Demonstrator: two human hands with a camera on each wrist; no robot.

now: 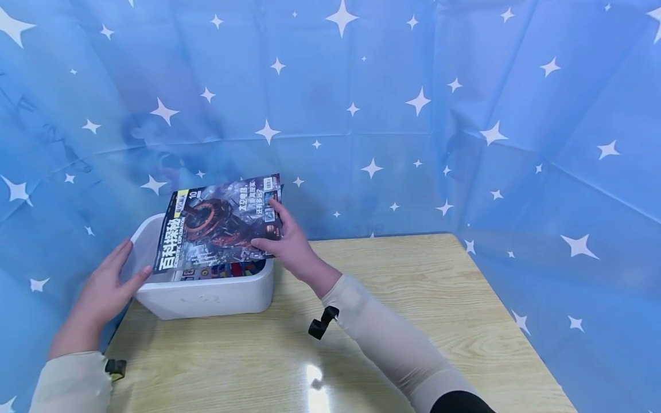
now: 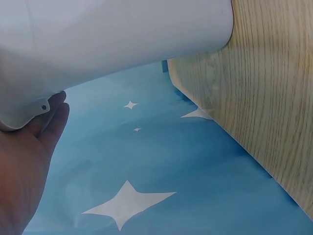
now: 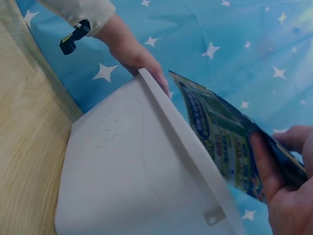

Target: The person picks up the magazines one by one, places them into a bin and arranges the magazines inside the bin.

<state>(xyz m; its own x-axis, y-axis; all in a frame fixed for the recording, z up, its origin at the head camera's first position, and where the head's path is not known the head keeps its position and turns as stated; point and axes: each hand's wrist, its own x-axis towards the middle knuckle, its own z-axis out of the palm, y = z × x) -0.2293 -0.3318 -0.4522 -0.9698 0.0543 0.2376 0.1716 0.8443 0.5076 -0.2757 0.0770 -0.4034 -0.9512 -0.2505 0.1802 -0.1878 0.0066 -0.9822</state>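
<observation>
A magazine (image 1: 219, 223) with a dark, red-ringed cover and Chinese lettering lies tilted above the opening of a white plastic bin (image 1: 206, 298). My right hand (image 1: 291, 246) pinches its right edge, thumb on the cover. In the right wrist view the underside of the magazine (image 3: 220, 132) shows, apart from the bin's rim. My left hand (image 1: 105, 287) holds the bin's left rim. From the left wrist, that hand's fingers (image 2: 59, 117) appear at the outside of the rim. Under the magazine, a colourful printed item (image 1: 222, 271) shows inside the bin; the rest of the contents is hidden.
The bin stands at the far left of a light wood-grain table (image 1: 403, 321). Close behind and around it hangs a blue curtain (image 1: 330, 115) with white stars. The table's right edge slants toward the front.
</observation>
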